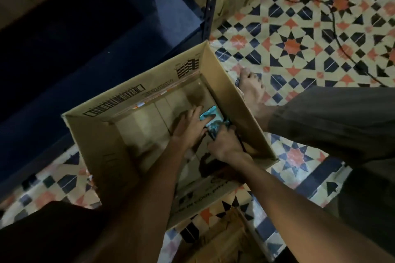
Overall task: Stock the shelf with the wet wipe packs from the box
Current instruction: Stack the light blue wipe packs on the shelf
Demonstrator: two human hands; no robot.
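Beside the dark shelf (89,34), on the tiled floor (299,45), I see the open box (102,147). At its right inner wall lie teal wet wipe packs (210,116): my left hand (190,128) rests flat-fingered on one, my right hand (224,142) grips another.

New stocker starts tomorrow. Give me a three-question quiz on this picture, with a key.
1. True or false: both hands are inside the cardboard box.
2. Which colour are the wet wipe packs? A red, B teal, C white.
3. Fill in: the dark shelf stands on the box's ____ side, by the person's own sides.

Key:
1. True: the left hand rests on the packs, the right hand grips them.
2. B.
3. Left.
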